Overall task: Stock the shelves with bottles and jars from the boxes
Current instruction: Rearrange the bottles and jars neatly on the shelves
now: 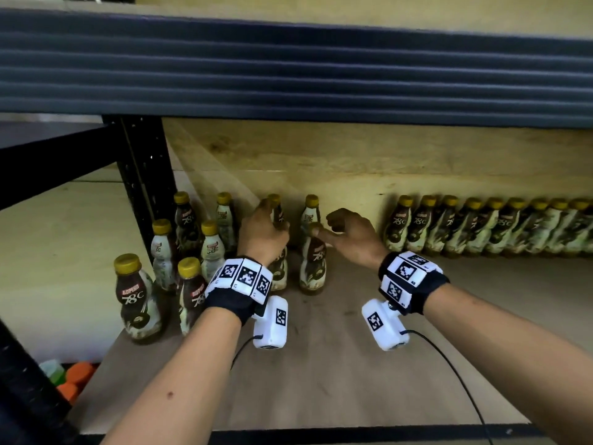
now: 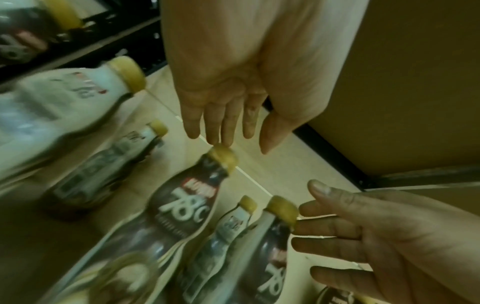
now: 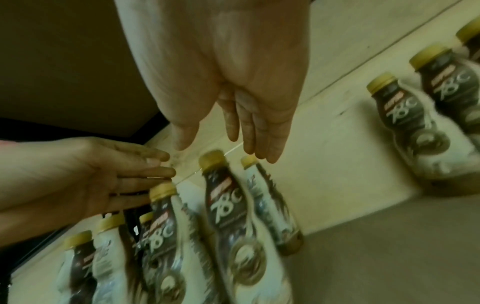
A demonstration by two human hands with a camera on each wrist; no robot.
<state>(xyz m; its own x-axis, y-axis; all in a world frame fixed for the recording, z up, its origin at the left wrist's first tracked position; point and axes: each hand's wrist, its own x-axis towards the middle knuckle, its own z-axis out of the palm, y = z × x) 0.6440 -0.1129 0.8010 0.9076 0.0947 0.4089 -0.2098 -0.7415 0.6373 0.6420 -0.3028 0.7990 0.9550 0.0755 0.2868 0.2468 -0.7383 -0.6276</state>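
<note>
The left hand's fingers (image 2: 226, 125) are straight and spread loosely, their tips at the yellow cap of a dark brown plastic coffee bottle with a cream swirl label (image 2: 182, 207); whether they touch the cap cannot be told. The left hand (image 1: 263, 234) closes on nothing in the left wrist view. The right hand's fingers (image 3: 257, 133) are likewise extended and relaxed, hanging just above the cap of a second coffee bottle of the same kind (image 3: 228, 207), with no grip on it; in the head view the right hand (image 1: 351, 234) shows its thumb stretched toward that bottle's cap. Both bottles stand upright side by side on the light wooden shelf board (image 1: 337, 374), a little in front of the two rear bottles by the back wall (image 1: 310, 213). To the left stands a loose cluster of the same yellow-capped bottles (image 1: 189, 252), some turned to show the white side of the label, the nearest one close to the board's front left corner. To the right, a tight row of matching bottles (image 1: 494, 228) lines the pale plywood back wall (image 1: 321, 162). A black perforated metal upright (image 1: 144, 175) frames the left side, and the dark ribbed edge of the upper shelf (image 1: 288, 69) crosses overhead. Marker-covered wrist bands (image 1: 239, 279) with white camera units sit on both wrists.
</note>
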